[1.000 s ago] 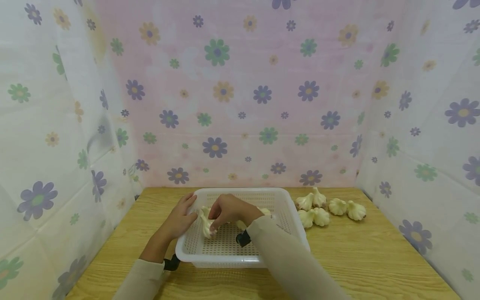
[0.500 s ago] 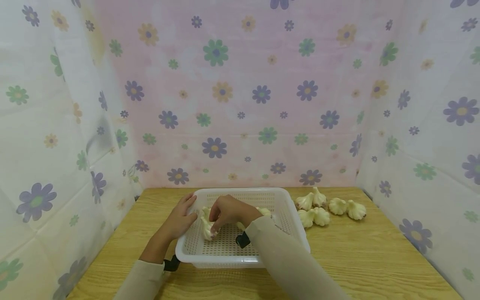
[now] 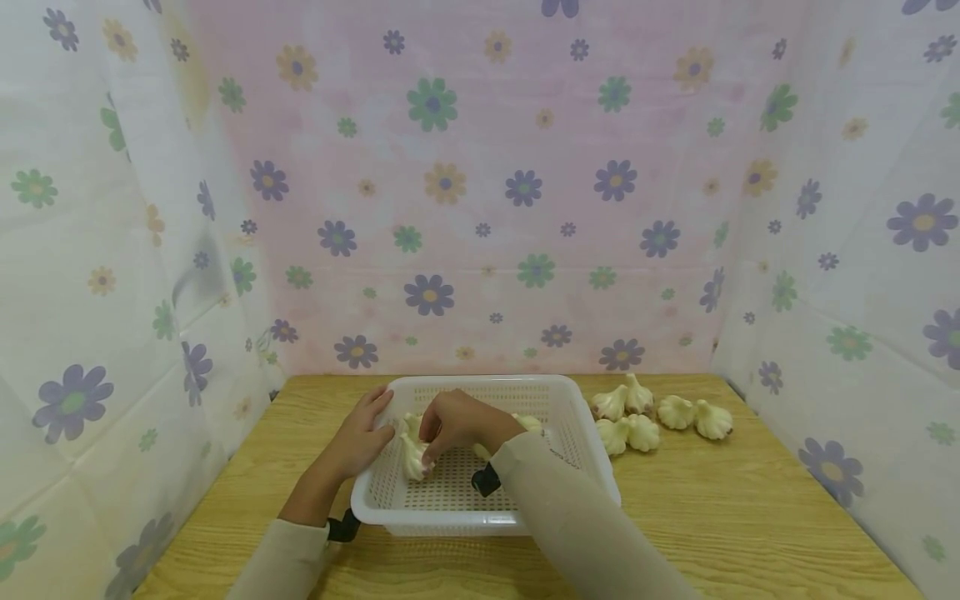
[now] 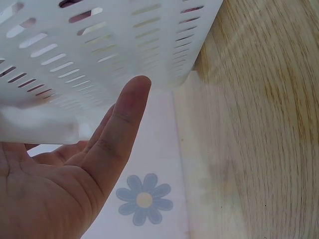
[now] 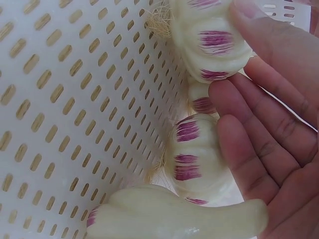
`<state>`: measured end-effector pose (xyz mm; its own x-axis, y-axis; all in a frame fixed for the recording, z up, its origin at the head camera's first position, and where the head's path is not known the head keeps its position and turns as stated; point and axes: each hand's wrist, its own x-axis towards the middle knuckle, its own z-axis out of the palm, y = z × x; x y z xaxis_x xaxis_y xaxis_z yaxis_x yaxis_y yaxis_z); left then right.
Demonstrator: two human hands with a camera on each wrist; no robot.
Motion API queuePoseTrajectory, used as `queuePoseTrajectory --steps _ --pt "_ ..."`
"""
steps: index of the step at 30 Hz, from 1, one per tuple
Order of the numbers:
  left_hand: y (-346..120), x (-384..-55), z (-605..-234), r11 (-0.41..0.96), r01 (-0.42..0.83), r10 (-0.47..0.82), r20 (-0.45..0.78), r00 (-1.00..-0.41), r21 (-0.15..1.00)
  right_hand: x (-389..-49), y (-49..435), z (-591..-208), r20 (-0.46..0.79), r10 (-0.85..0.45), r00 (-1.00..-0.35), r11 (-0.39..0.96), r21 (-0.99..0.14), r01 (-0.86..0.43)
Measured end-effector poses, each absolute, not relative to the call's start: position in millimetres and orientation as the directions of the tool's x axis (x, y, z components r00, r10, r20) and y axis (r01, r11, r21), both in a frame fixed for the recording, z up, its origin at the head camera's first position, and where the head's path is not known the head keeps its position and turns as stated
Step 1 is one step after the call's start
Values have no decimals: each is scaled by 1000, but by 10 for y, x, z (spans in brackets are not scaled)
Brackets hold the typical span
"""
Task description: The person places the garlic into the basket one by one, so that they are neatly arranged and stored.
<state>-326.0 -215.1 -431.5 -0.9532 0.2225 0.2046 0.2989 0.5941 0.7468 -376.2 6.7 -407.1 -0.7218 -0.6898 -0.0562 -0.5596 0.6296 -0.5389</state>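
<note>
A white plastic basket (image 3: 491, 518) with slotted walls sits on the table. My left hand (image 3: 363, 437) holds its left rim, the thumb over the edge; in the left wrist view straight fingers (image 4: 117, 129) lie along the outer wall. Inside the basket, my right hand (image 3: 461, 421) pinches a garlic bulb (image 3: 415, 458) at the left side. The right wrist view shows this garlic bulb (image 5: 212, 45), with purple streaks and a rootlet tuft, between thumb and fingers. Beneath it lie another bulb (image 5: 197, 159) and one with a long neck (image 5: 169, 214). My right forearm hides part of the basket.
Several garlic bulbs lie on the table right of the basket, among them a pair (image 3: 693, 417) farther right and a nearer one (image 3: 642, 433). More garlic (image 3: 528, 423) shows inside the basket behind my right wrist. A flowered cloth (image 3: 495, 208) encloses the wooden table (image 3: 750, 508).
The garlic bulb in my right hand has shifted and turned slightly within the basket's left side. My left hand has stayed on the rim.
</note>
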Motion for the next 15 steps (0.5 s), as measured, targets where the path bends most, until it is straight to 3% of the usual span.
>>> queuePoseTrajectory --steps 15 --pt "-2142 -3210 -4266 587 303 240 196 -951 750 -3750 74 -4043 -53 -688 -724 636 -525 -566"
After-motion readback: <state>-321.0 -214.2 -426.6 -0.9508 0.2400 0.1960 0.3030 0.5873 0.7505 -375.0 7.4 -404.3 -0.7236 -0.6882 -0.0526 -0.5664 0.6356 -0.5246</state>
